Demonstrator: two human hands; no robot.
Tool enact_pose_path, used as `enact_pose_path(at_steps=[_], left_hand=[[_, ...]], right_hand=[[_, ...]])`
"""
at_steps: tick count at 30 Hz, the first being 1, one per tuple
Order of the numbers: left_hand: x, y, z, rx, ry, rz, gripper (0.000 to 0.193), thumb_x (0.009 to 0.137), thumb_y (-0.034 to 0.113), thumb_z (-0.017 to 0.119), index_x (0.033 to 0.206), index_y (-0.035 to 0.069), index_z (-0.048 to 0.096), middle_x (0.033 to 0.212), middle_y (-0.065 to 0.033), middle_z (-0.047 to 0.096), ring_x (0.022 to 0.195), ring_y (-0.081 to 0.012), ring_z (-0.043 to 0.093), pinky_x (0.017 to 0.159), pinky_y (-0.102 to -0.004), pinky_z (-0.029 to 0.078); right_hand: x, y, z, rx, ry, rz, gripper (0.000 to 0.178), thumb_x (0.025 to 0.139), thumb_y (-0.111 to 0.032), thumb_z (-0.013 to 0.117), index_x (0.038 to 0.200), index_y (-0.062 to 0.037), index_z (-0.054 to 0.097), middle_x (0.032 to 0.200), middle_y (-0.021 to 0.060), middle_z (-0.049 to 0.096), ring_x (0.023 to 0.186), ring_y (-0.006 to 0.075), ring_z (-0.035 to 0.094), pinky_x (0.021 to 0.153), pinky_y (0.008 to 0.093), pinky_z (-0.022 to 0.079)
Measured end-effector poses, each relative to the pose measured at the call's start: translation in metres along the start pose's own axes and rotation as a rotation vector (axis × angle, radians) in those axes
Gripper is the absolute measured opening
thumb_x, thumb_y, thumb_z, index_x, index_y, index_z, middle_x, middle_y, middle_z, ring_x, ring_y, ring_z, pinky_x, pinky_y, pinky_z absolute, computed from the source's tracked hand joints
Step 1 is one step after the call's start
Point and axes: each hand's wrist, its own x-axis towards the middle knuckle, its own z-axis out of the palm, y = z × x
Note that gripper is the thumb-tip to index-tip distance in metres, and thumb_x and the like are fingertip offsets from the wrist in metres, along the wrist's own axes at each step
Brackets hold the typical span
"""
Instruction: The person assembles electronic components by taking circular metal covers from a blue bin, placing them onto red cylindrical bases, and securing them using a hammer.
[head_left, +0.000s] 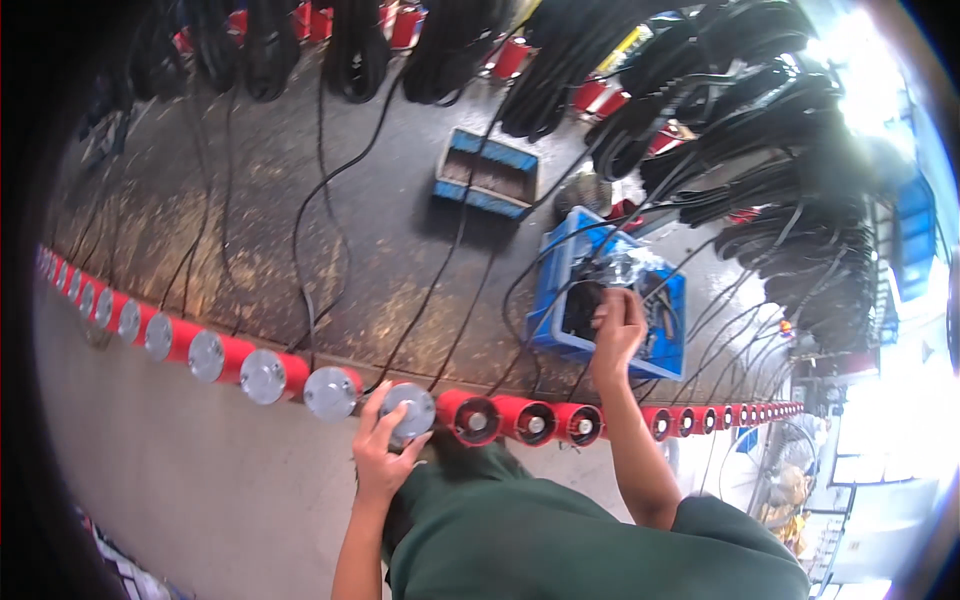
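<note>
Along the table's near edge runs a row of red cylinders [468, 417] with black cables. My left hand [385, 440] grips a round, pale grey cap [410, 408] seated on the end of one cylinder, thumb and fingers around its rim. Caps like it cover the cylinders to the left; those to the right show dark open ends with a light round core. Over a blue plastic crate [652, 362], my right hand [619, 325] has its fingers drawn together. Whatever lies between them is hidden. Dark parts and clear plastic wrapping [625, 266] are in the crate.
A smaller blue box [490, 205] with brownish contents sits farther back on the worn table [385, 280]. Bundles of black cable [560, 75] hang or lie along the far side, and single cables cross the tabletop. A fan [785, 450] stands at the right.
</note>
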Motion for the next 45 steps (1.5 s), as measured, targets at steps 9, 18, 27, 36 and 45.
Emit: enact_pose_path(at_steps=[9, 18, 27, 36, 45], left_hand=[[0.007, 0.007, 0.019, -0.020, 0.007, 0.002, 0.099, 0.071, 0.023, 0.096, 0.155, 0.002, 0.046, 0.154, -0.0224, 0.053, 0.139, -0.0420, 0.055, 0.118, -0.0498, 0.044], [0.009, 0.015, 0.036, -0.138, 0.075, -0.122, 0.110, 0.070, 0.035, 0.102, 0.154, -0.001, 0.042, 0.151, -0.0190, 0.054, 0.140, -0.0331, 0.053, 0.121, -0.0457, 0.040], [0.000, 0.004, 0.035, -0.159, 0.118, -0.114, 0.109, 0.074, 0.045, 0.100, 0.154, -0.001, 0.041, 0.150, -0.0197, 0.057, 0.136, -0.0334, 0.057, 0.118, -0.0459, 0.044], [0.008, -0.020, 0.036, -0.138, 0.066, -0.033, 0.101, 0.069, 0.040, 0.102, 0.147, 0.001, 0.051, 0.142, -0.0185, 0.063, 0.128, -0.0358, 0.065, 0.109, -0.0451, 0.052], [0.005, -0.022, 0.034, -0.260, 0.134, -0.006, 0.103, 0.067, 0.039, 0.103, 0.148, 0.001, 0.050, 0.143, -0.0206, 0.061, 0.132, -0.0395, 0.061, 0.111, -0.0460, 0.051]], right_hand=[[0.160, 0.170, -0.211, -1.483, 0.013, 0.187, 0.061, 0.085, -0.024, 0.070, 0.134, 0.0063, 0.047, 0.130, 0.0313, 0.063, 0.122, 0.0492, 0.064, 0.108, 0.0486, 0.052], [0.220, 0.172, -0.260, -0.561, -0.190, 0.723, 0.029, 0.069, -0.024, 0.086, 0.074, -0.0024, 0.069, 0.066, 0.0058, 0.061, 0.050, 0.0201, 0.057, 0.044, 0.0370, 0.041], [0.091, 0.085, -0.222, -0.752, 0.314, -0.019, 0.048, 0.082, -0.014, 0.069, 0.126, 0.0029, 0.061, 0.108, 0.0295, 0.074, 0.100, 0.0442, 0.074, 0.090, 0.0504, 0.057], [-0.123, -0.040, -0.118, -0.059, -0.357, 0.349, 0.007, 0.103, -0.013, 0.063, 0.107, -0.0076, 0.061, 0.072, -0.0053, 0.053, 0.051, 0.0040, 0.045, 0.043, 0.0232, 0.035], [-0.170, -0.093, 0.000, -0.437, -1.041, -0.110, 0.020, 0.098, -0.015, 0.077, 0.109, 0.0004, 0.069, 0.073, 0.0103, 0.060, 0.065, 0.0175, 0.057, 0.062, 0.0364, 0.046]])
